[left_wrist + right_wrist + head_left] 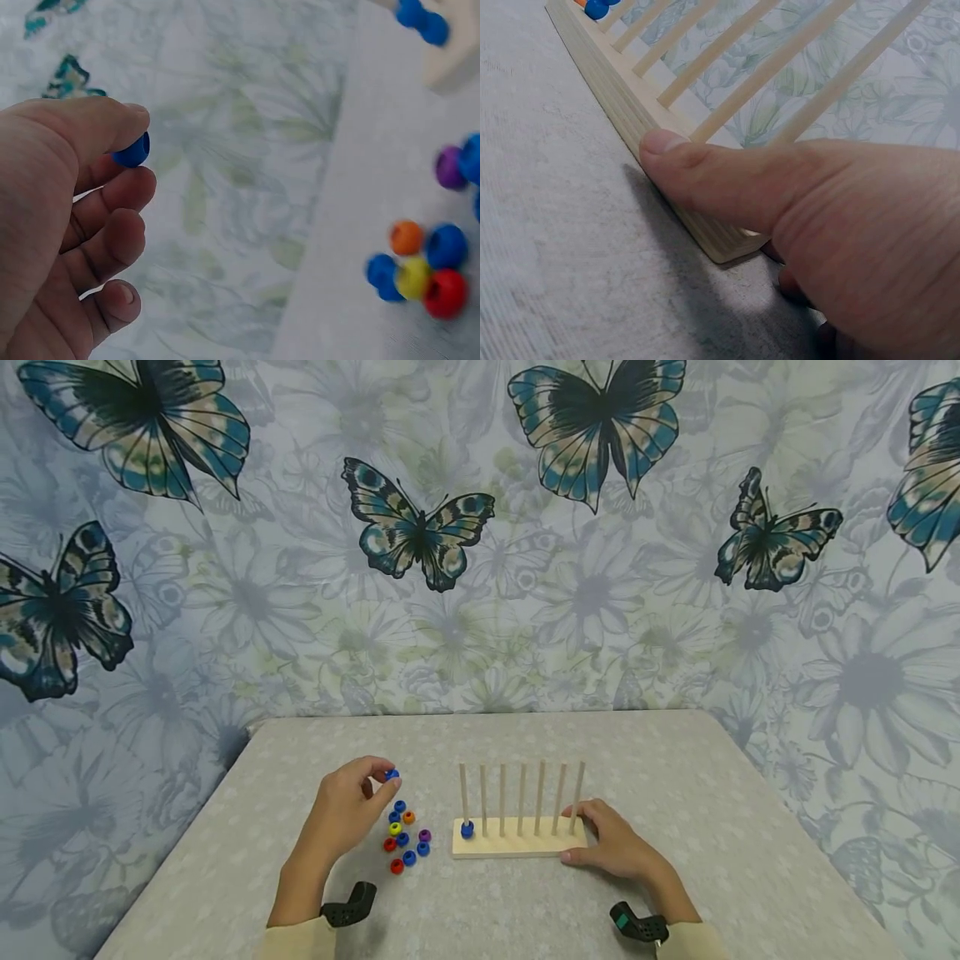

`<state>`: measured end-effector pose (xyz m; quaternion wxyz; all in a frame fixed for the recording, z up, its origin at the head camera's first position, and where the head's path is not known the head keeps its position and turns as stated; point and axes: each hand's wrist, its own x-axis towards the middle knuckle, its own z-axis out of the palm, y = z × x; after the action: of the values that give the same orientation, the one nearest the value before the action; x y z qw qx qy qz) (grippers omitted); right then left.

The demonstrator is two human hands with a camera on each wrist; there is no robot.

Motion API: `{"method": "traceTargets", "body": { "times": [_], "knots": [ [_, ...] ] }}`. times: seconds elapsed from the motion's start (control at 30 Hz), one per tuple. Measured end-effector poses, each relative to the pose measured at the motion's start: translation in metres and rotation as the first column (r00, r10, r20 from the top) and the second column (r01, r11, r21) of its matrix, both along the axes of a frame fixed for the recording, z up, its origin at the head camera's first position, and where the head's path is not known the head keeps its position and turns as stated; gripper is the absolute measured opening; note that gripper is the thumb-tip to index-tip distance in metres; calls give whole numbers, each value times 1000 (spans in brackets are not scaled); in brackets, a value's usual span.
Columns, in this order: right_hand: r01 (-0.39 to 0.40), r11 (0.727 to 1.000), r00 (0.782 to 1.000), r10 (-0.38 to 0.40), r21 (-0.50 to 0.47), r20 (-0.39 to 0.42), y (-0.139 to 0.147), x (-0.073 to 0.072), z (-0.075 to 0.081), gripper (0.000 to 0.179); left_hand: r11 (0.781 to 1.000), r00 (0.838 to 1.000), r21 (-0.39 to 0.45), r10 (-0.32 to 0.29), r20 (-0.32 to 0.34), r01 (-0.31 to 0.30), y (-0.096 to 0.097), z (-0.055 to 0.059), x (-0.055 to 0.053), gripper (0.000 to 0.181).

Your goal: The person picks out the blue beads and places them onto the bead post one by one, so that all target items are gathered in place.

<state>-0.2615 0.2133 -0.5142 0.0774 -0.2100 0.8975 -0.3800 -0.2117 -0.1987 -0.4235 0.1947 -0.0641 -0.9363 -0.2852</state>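
There are thirteen beads (402,839): eight blue beads (408,858), two red beads (397,866), one yellow bead (395,829), one orange bead (408,817), one purple bead (424,835). Seven pegs (522,793), one wooden base (517,848), two hands (348,810), two black wristbands (350,907), six teal butterflies (420,527).

I can make out no readable lettering, label, brand, number or sign, either at the grip or around it.

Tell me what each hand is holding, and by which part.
The left hand pinches a blue bead by its rounded outside. The right hand grips the wooden stand by its right-hand end.
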Motion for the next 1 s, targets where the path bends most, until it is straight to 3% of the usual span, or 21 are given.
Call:
{"method": "traceTargets", "body": {
  "times": [0.23,0.43,0.63,1.0],
  "knots": [
    [-2,1000,1000,2,-3,3,-2,-1,1,61,999,991,10,-38,-126,40,18,33,5,21],
    [7,1000,1000,-7,2,6,-4,-2,0,60,997,982,28,-68,-176,74,31,49,7,20],
    [15,1000,1000,-15,15,4,-5,-1,0,60,994,972,56,-81,-223,95,41,49,5,20],
    [18,999,1000,-18,29,10,-3,0,2,60,979,943,54,-173,-285,196,68,42,-1,18]
  ]
}}
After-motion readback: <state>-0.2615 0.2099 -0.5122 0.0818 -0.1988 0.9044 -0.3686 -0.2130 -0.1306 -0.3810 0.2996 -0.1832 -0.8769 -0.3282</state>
